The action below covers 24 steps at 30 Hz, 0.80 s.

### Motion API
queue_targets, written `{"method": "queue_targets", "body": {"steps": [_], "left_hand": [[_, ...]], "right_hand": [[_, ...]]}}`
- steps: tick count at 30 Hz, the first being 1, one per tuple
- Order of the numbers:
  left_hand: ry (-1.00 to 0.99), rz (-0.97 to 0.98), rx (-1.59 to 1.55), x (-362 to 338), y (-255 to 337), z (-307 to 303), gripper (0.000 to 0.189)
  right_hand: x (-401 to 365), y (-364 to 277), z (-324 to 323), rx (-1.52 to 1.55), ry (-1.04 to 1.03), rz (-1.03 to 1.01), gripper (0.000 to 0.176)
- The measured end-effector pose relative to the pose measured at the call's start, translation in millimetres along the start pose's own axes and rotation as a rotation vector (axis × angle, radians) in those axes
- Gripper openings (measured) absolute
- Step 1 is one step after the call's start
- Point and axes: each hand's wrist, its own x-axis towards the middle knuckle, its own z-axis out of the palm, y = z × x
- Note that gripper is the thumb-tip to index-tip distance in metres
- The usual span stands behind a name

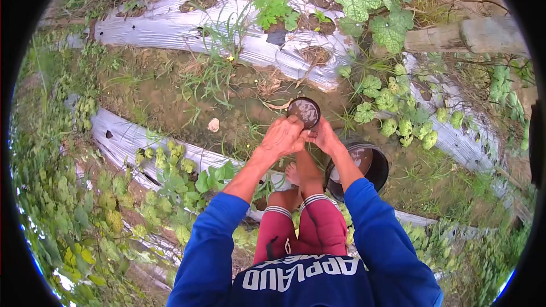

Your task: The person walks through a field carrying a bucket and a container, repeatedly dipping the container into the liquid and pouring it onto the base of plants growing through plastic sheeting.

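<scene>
A small dark round cup [303, 111] with pale liquid or residue inside is held out in front of me over bare soil. My left hand [282, 137] wraps the cup's near side from the left. My right hand [323, 136] touches its handle or rim from the right. Both hands meet just below the cup. A black bucket [372, 162] stands on the ground by my right forearm, partly hidden by that arm. My bare foot [292, 173] and my knees in red shorts show below the hands.
Two strips of silver plastic mulch [170, 28] cover raised beds, with a soil furrow [239, 108] between them. Leafy vines [392, 102] spread at right and lower left. A wooden post [466, 37] lies at upper right. A pale stone [213, 125] sits in the furrow.
</scene>
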Motion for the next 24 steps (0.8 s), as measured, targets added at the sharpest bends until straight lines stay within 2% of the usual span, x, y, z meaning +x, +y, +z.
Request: {"method": "queue_targets", "body": {"steps": [3, 6, 8, 9, 13, 16, 20, 24], "left_hand": [[-0.017, 0.017, 0.021, 65, -24, -4, 0.016], [-0.054, 0.011, 0.015, 123, -54, 1, 0.020], [-0.136, -0.075, -0.007, 159, -63, -4, 0.026], [-0.267, -0.172, 0.007, 180, -63, -14, 0.033], [-0.355, -0.236, 0.023, 242, -85, -11, 0.040], [-0.365, -0.167, 0.090, 269, -99, -8, 0.043], [-0.522, -0.202, 0.136, 294, -110, -7, 0.048], [-0.502, -0.170, 0.154, 296, -115, -14, 0.049]], "right_hand": [[44, -36, -6, 0.004, 0.045, -0.056, 0.057], [71, -85, 1, -0.003, 0.058, -0.029, 0.057], [91, -101, -5, -0.040, 0.104, -0.067, 0.059], [105, -112, -8, -0.052, 0.116, -0.043, 0.060], [136, -147, -9, -0.065, 0.177, 0.057, 0.066], [143, -162, 0, -0.068, 0.215, 0.101, 0.069], [154, -168, 4, -0.018, 0.230, 0.149, 0.070], [156, -167, 8, 0.021, 0.211, 0.161, 0.068]]}}
